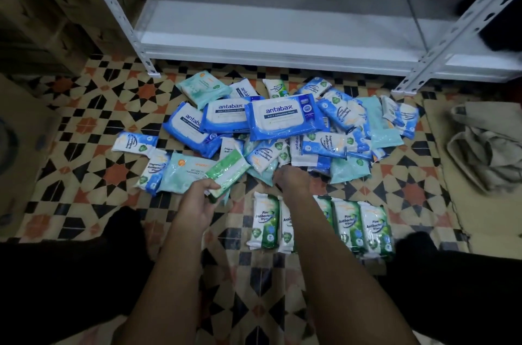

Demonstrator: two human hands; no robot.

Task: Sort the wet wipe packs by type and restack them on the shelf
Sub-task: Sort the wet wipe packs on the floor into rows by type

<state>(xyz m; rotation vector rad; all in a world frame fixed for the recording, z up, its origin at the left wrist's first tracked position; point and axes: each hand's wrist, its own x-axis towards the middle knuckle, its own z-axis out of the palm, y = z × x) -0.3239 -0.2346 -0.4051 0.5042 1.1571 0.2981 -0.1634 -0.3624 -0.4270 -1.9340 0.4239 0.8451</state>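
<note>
Nearest, a row of green-and-white pine wipe packs [348, 224] lay at five o'clock. The left hand [197, 200] pinched a green plastic pack [227, 175] by its near end; the right hand's [291, 179] fingers, curled, reached into the mixed blue pile [285, 119]. Bare patterned floor [93, 124] lay at nine o'clock, the white metal shelf [282, 31] at twelve.

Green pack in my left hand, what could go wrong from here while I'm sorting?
1. The left hand grips the green pack only by one end, so it may slip back into the pile.
2. The right hand reaches into that overlapped pile; pulling one pack could slide others onto the green row.
3. Similar blue labels risk mis-sorting in dim light.
</note>
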